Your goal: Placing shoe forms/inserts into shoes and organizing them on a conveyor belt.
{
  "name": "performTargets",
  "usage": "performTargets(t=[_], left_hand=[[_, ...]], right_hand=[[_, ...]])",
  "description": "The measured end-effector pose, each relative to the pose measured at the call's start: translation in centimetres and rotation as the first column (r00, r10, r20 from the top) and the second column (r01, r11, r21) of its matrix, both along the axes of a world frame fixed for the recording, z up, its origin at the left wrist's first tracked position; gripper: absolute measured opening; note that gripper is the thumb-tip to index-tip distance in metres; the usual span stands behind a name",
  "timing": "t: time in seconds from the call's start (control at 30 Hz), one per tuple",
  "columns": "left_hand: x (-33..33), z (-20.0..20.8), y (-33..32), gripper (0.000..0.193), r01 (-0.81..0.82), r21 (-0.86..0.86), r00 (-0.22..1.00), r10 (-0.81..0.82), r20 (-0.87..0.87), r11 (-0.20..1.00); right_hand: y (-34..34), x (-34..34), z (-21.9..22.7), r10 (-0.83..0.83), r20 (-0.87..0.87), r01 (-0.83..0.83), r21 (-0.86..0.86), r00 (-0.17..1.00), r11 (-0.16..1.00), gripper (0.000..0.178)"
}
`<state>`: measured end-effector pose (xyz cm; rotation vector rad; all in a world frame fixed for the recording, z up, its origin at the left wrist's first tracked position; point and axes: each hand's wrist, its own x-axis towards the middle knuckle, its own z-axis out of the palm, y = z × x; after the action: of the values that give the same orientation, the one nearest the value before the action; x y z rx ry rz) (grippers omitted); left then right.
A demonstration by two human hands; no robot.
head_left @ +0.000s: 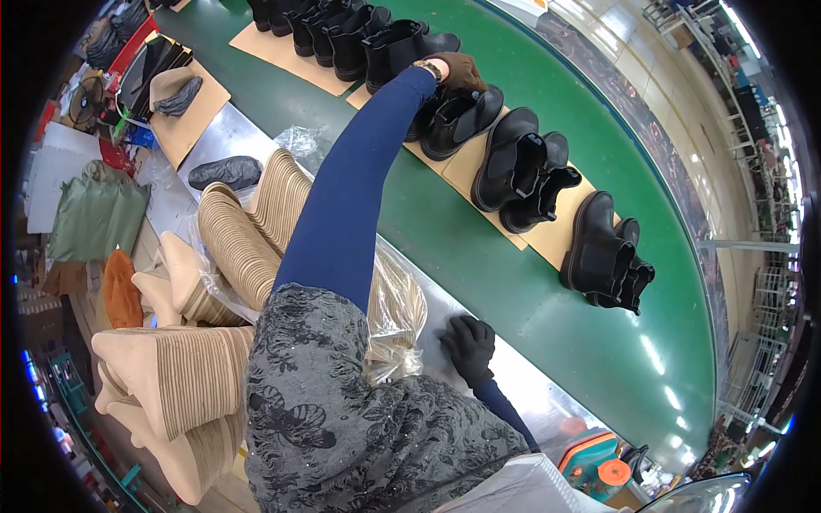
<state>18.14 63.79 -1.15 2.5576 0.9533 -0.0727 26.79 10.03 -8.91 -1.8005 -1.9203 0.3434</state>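
My left hand (462, 73), in a brown glove, reaches far across the green belt. Its fingers curl over the upper part of a black ankle boot (462, 121); the fingertips are partly hidden. More black boots (391, 50) stand in a row on cardboard sheets to the left of it. To its right, a pair of boots (511, 162) sits on cardboard, and another pair (601, 248) lies farther right. My right hand (471, 349), in a black glove, rests on the metal ledge (522, 376) with fingers apart, holding nothing.
Stacks of beige insole boards (233, 244) line the ledge and the left side, some in a clear plastic bag (395, 316). A dark shoe-shaped piece (225, 173) lies nearby. A teal and orange device (594, 462) stands at lower right. The green conveyor belt (479, 274) runs diagonally.
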Motion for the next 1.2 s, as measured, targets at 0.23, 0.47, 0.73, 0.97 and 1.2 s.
performTargets(t=[0.23, 0.47, 0.73, 0.97, 1.2], left_hand=[[-6.5, 1.0, 2.1, 0.043, 0.232, 0.199, 0.939, -0.272, 0.212, 0.952], [-9.2, -2.9, 3.2, 0.035, 0.252, 0.522, 0.866, -0.43, 0.254, 0.815], [-8.5, -3.1, 4.1, 0.034, 0.117, 0.23, 0.983, -0.145, 0.11, 0.966], [-11.7, -3.7, 4.1, 0.038, -0.276, 0.019, 0.954, 0.272, 0.128, 0.961], [-5.5, -1.9, -0.7, 0.043, -0.578, 0.119, 0.801, 0.534, 0.27, 0.807]], right_hand=[[-0.5, 0.4, -0.2, -0.027, -0.003, 0.027, 0.015, 1.0, 1.0, 0.041], [-0.4, 0.0, 0.0, 0.007, -0.017, -0.007, -0.007, 1.0, 1.0, 0.041], [-0.2, -0.1, 0.2, 0.008, -0.009, -0.008, 0.005, 1.0, 1.0, 0.04], [-0.4, -0.5, 0.4, 0.087, -0.035, -0.086, 0.028, 0.996, 0.996, 0.041], [-1.3, 0.1, 0.3, 0.013, -0.049, -0.012, 0.009, 0.999, 1.0, 0.04]])
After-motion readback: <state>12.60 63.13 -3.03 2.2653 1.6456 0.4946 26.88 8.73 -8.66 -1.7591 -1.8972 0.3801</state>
